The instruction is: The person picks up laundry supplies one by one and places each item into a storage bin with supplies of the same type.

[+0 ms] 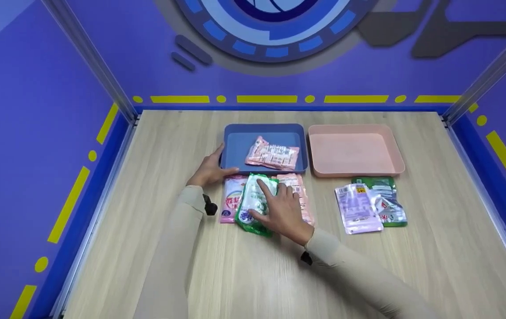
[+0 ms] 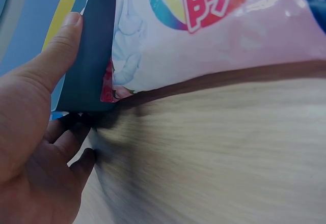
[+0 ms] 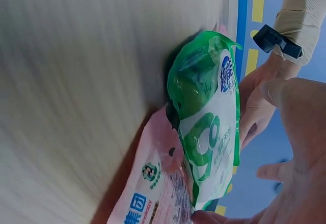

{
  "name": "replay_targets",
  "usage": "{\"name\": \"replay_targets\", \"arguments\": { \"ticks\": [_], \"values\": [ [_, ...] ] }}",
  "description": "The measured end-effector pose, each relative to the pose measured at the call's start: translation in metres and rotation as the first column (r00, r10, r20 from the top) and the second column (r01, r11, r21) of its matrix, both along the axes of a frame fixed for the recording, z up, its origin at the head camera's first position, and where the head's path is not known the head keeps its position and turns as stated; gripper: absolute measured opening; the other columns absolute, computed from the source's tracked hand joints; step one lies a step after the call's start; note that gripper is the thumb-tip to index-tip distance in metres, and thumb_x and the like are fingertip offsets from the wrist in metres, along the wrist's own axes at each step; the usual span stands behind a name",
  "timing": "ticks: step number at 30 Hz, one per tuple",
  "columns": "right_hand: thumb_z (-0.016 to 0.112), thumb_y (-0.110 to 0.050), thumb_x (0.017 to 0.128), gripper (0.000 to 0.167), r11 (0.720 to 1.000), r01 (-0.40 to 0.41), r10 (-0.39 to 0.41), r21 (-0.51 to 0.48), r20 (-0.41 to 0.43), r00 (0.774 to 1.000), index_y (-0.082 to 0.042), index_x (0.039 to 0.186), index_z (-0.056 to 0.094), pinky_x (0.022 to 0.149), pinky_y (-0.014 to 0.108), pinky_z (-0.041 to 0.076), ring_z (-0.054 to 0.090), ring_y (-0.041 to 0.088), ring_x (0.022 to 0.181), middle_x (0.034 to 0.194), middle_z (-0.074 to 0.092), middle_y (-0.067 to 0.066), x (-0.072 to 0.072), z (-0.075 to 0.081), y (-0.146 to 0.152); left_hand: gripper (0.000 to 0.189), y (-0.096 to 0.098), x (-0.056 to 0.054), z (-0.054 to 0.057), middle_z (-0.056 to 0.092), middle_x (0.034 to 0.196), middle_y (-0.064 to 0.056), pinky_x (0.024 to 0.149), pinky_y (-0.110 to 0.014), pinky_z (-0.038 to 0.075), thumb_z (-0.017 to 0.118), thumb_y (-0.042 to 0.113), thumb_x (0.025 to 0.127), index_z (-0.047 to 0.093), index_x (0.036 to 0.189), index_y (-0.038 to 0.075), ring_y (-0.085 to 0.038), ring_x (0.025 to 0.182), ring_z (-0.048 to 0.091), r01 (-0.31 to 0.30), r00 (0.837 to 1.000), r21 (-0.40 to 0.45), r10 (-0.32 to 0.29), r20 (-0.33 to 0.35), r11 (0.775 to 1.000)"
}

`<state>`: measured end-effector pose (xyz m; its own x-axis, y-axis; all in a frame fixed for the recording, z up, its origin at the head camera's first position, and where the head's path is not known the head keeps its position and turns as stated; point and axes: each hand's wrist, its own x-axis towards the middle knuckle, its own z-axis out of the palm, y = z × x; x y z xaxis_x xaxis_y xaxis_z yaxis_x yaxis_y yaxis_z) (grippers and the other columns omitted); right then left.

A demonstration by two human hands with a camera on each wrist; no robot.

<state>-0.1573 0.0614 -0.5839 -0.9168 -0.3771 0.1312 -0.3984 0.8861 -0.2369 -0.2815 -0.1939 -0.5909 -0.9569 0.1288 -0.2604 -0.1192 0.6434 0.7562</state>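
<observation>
The green pouch [image 1: 251, 195] lies just left of the frame's centre, below the blue tray [image 1: 234, 150], tilted across two other pouches; the right hand [image 1: 283, 210] is over it, its fingers spread and loosely extended, index and thumb reaching across its white face; in the right wrist view a fingertip is by the pouch's edge at the bottom, though whether it presses there I cannot tell.

The rainbow pouch [image 1: 230, 199] shows at the green pouch's left, the pink pouch [image 1: 305, 206] at its right, partly hidden by the fingers; the left hand [image 1: 210, 170] grips the lower left corner of the blue tray, thumb along the near wall and fingers around the left side; inside that tray, right of its middle, lies the tray pouch [image 1: 275, 156], pink and white.

The pink tray [image 1: 357, 153] stands right of the blue one with bare floor showing; below it the purple pouch [image 1: 355, 210] overlaps the silver-green pouch [image 1: 392, 201]; all rest on the pale wooden tabletop [image 1: 253, 279]; the purple wall [image 1: 275, 84] fills the top, marked with yellow dashes.
</observation>
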Motion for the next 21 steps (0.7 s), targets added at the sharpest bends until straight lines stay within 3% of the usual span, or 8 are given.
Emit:
{"name": "replay_targets", "arguments": {
  "ticks": [5,21],
  "values": [
    [0.060,-0.078,0.086,0.094,1.000,-0.016,0.016,0.012,-0.016,1.000,-0.028,0.161,0.035,0.079,0.054,0.046,0.054,0.040,0.100,0.116,0.056,0.028,0.004,-0.004,-0.004,0.109,-0.001,0.000,0.000,0.018,0.170,-0.016,0.124,-0.050,0.024,0.079,0.045,0.090,0.007,0.167,0.020,-0.034,0.155,0.019,0.023,1.000,-0.012,-0.024,-0.015,1.000],
    [0.050,-0.087,0.084,0.100,0.998,0.054,-0.054,-0.034,0.007,0.999,-0.029,0.163,0.031,0.089,0.064,0.045,0.048,0.049,0.123,0.142,0.043,0.034,0.013,-0.022,-0.023,0.108,-0.001,0.000,0.001,0.018,0.170,-0.016,0.125,-0.049,0.023,0.079,0.044,0.090,0.007,0.167,0.018,-0.034,0.155,0.019,0.016,1.000,-0.013,-0.017,-0.017,1.000]
  ]
}}
